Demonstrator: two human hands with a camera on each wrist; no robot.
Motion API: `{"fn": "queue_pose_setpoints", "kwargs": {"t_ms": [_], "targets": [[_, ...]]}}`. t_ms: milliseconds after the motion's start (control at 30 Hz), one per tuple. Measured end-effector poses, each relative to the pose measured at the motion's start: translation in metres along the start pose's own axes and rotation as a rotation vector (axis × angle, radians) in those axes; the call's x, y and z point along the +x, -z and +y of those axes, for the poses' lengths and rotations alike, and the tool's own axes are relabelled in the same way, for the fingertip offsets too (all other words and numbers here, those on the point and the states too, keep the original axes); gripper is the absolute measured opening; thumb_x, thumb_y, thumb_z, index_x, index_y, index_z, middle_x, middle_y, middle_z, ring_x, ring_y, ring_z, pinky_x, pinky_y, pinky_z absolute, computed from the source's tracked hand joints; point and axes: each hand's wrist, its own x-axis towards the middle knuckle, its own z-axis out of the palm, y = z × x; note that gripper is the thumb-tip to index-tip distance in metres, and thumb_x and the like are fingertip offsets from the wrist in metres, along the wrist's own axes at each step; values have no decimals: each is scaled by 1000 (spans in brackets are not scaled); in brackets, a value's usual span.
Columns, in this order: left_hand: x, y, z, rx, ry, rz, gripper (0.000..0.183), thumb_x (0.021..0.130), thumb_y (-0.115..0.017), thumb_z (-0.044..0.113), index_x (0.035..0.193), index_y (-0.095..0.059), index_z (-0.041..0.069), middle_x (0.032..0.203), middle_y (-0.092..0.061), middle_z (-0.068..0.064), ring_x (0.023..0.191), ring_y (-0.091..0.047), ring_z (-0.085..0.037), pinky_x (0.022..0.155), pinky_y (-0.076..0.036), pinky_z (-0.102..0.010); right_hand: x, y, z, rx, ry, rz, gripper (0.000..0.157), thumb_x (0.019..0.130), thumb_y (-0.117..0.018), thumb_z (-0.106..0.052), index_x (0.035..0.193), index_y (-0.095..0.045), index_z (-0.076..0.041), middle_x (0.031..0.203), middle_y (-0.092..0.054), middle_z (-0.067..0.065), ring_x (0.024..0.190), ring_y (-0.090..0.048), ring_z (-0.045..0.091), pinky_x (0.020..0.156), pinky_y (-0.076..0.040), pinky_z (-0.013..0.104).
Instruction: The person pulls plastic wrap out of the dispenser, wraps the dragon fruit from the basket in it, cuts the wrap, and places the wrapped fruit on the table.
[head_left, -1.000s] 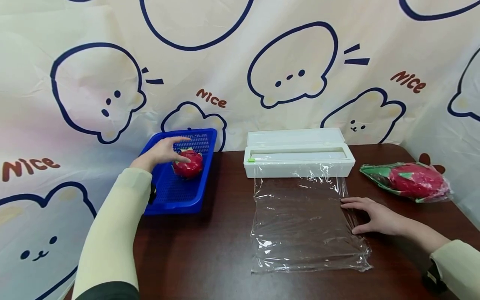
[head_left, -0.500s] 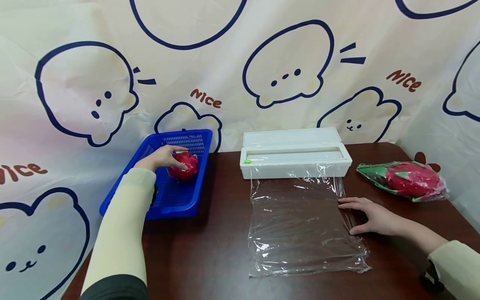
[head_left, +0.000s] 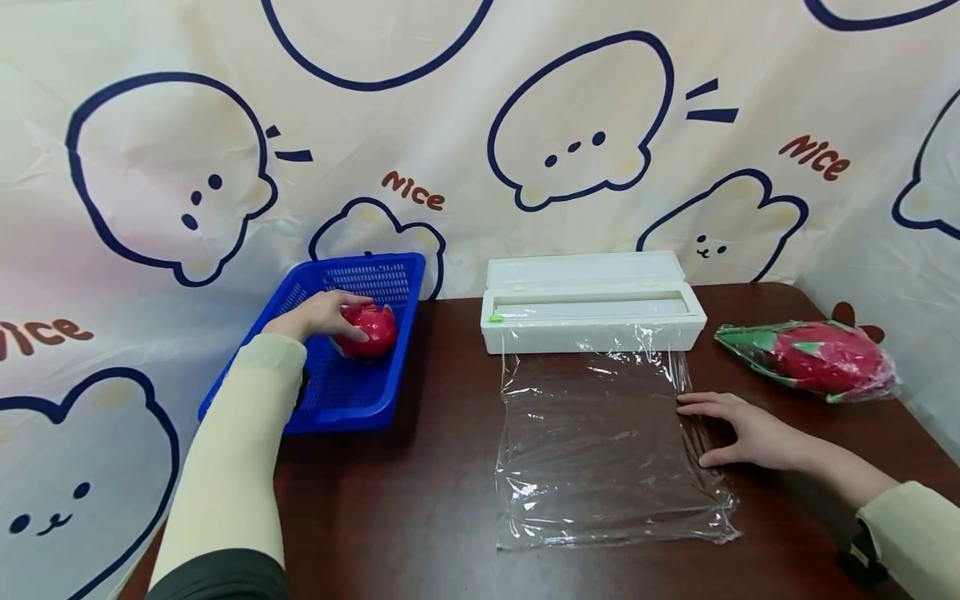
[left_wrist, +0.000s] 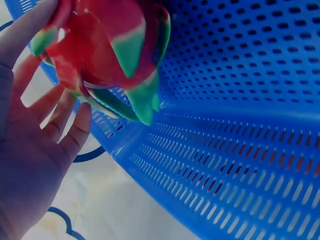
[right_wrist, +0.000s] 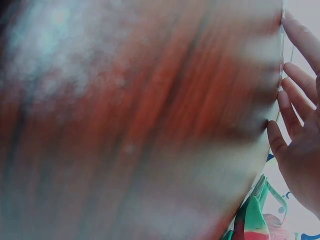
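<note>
Right fingers [head_left: 708, 404] seemingly touch film [head_left: 607, 450] at edge.

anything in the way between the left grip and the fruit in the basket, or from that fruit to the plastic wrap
Nothing visible stands between the left grip and the fruit. Toward the plastic wrap, the blue basket's right wall is in the way; past it, no other obstacle shows.
</note>
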Motion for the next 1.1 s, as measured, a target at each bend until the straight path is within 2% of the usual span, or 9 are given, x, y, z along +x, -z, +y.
{"fn": "queue_pose_setpoints", "kwargs": {"t_ms": [167,400,600,700,800,967,1100], "targets": [[-4,3,0,47,35,-21,87,78,-81,34,149,-37,9,148,-27,-32,132,-25,-54,98,-35,-65,0,1,0,13,-25,-23,70,76,-75,-56,130,-62,-13,138,-50,9,122,-43,32,91,-43,52],[-8,4,4,33,53,-48,91,78,-82,32,150,-34,7,147,-27,-33,129,-29,-54,97,-37,-64,0,2,-1,17,-35,-16,69,75,-78,-52,129,-62,-11,138,-50,12,122,-43,34,91,-42,55],[-4,0,3,103,54,-12,91,76,-80,46,146,-41,6,140,-31,-33,125,-33,-52,95,-39,-63,0,2,-3,20,-12,-12,67,76,-79,-48,129,-61,-11,138,-50,13,121,-43,35,90,-42,55],[-1,-1,4,147,53,16,91,73,-78,55,143,-46,6,140,-30,-32,127,-29,-52,96,-36,-66,0,1,-2,18,-17,-5,66,76,-80,-47,129,-62,-11,138,-51,12,121,-44,35,90,-42,55],[2,-3,3,115,47,11,88,73,-78,56,140,-47,8,140,-33,-31,127,-31,-51,97,-36,-65,1,1,-2,20,-26,-7,66,76,-79,-47,129,-62,-12,138,-50,12,122,-43,34,91,-42,56],[3,-7,-1,-1,19,-31,79,77,-80,44,136,-44,6,135,-43,-29,119,-43,-46,96,-42,-58,2,0,-2,13,-32,-3,68,76,-78,-51,129,-62,-13,138,-51,9,122,-43,32,91,-42,55],[4,-10,-3,-20,13,-39,82,77,-83,37,138,-39,4,140,-40,-28,121,-43,-45,98,-40,-58,1,0,-1,20,-25,-9,68,77,-77,-52,130,-61,-13,138,-50,10,121,-43,33,91,-42,55]]}}
